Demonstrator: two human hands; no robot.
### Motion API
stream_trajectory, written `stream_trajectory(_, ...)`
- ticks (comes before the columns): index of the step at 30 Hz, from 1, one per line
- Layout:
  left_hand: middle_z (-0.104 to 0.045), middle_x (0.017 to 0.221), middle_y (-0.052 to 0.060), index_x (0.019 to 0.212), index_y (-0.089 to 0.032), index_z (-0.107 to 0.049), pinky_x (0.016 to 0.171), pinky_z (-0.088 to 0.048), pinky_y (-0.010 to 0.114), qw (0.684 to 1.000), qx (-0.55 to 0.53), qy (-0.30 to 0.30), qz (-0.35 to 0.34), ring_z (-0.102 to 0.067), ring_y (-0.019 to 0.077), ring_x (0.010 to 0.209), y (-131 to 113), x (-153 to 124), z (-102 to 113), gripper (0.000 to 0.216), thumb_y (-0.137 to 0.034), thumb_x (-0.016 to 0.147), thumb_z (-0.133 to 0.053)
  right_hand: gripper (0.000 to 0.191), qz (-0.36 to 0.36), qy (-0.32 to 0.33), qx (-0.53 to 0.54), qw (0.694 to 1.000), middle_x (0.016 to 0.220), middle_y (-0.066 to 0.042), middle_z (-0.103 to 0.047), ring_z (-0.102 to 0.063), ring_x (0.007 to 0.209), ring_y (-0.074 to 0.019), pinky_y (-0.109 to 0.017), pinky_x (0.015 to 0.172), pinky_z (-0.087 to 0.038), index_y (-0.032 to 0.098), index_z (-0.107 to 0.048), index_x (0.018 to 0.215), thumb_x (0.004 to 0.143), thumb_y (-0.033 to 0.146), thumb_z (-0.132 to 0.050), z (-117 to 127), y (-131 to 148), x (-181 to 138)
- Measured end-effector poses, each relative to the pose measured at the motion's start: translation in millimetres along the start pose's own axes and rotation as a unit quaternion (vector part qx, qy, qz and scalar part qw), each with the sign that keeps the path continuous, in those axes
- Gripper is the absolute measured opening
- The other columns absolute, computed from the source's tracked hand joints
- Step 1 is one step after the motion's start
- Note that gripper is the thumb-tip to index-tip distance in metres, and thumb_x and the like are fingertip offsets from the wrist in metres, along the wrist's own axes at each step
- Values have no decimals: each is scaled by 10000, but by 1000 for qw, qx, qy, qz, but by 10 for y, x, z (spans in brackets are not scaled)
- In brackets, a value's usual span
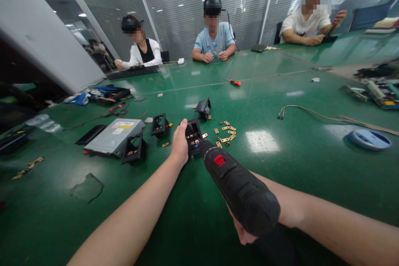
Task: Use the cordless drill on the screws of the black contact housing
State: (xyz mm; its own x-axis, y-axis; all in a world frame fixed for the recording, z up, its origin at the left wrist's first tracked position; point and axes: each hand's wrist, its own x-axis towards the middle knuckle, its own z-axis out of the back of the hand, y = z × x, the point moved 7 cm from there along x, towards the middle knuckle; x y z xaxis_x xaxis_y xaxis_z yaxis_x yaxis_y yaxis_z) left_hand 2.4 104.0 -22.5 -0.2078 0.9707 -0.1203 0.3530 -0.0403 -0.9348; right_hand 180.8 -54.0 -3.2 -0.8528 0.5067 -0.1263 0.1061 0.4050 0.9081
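My left hand (181,140) is closed on the left side of a black plastic housing (195,126) with small brass-coloured parts inside it. In my right hand (245,230) is a black cordless drill (241,189) with a red switch on top. Its front end points into the housing; the bit is hidden, so I cannot tell whether it touches a screw. Just right of the housing lie several small brass plates (231,132) and a few dark screws. Similar black housings stand nearby, one behind (203,109) and two to the left (159,125).
A silver disc drive (116,135) lies at the left. Farther back is an orange screwdriver (235,82). On the right are a round blue lid (369,139) and long thin cables (311,111). Several people sit across the green table (296,166).
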Motion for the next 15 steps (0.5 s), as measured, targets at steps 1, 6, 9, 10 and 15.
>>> stream_trajectory(1, -709, 832, 51, 971, -212, -630, 648, -576, 337, 1000, 0, 0, 1, -705, 219, 708, 0, -3, -3, 489, -664, 823, -747, 490, 1, 1, -4, 1000, 754, -16, -758, -736, 702, -189, -291, 666, -576, 148, -715, 861, 634, 468, -1007, -1, 4, -1)
stream_trajectory(6, -715, 847, 56, 977, -215, -635, 664, -586, 351, 1000, 2, 1, 2, -712, 228, 729, 3, -4, 0, 486, -663, 826, -749, 577, 27, 1, -16, 1000, 728, 1, -750, -721, 671, -175, -281, 661, -567, 150, -695, 816, 444, 372, -1077, -17, 53, 8)
stream_trajectory(9, -722, 859, 53, 983, -214, -643, 686, -594, 344, 1000, 3, -3, -2, -720, 224, 749, 6, 3, 11, 478, -649, 824, -760, 586, 36, -1, -14, 999, 727, 1, -757, -718, 657, -169, -275, 652, -564, 150, -698, 832, 435, 355, -1078, -26, 70, 18)
stream_trajectory(10, -724, 861, 53, 984, -212, -645, 686, -595, 342, 1000, 3, -3, -4, -721, 222, 752, 5, 4, 11, 476, -646, 826, -761, 582, 36, -2, -12, 999, 728, 0, -758, -718, 656, -168, -273, 650, -563, 150, -699, 834, 442, 358, -1076, -28, 71, 19)
stream_trajectory(15, -730, 871, 63, 982, -204, -649, 695, -595, 352, 1000, 7, 0, -8, -729, 235, 774, -5, -1, -2, 473, -638, 830, -762, 509, 37, 1, 5, 999, 703, 1, -757, -716, 639, -165, -265, 630, -555, 146, -707, 761, 449, 310, -1074, -44, 78, 21)
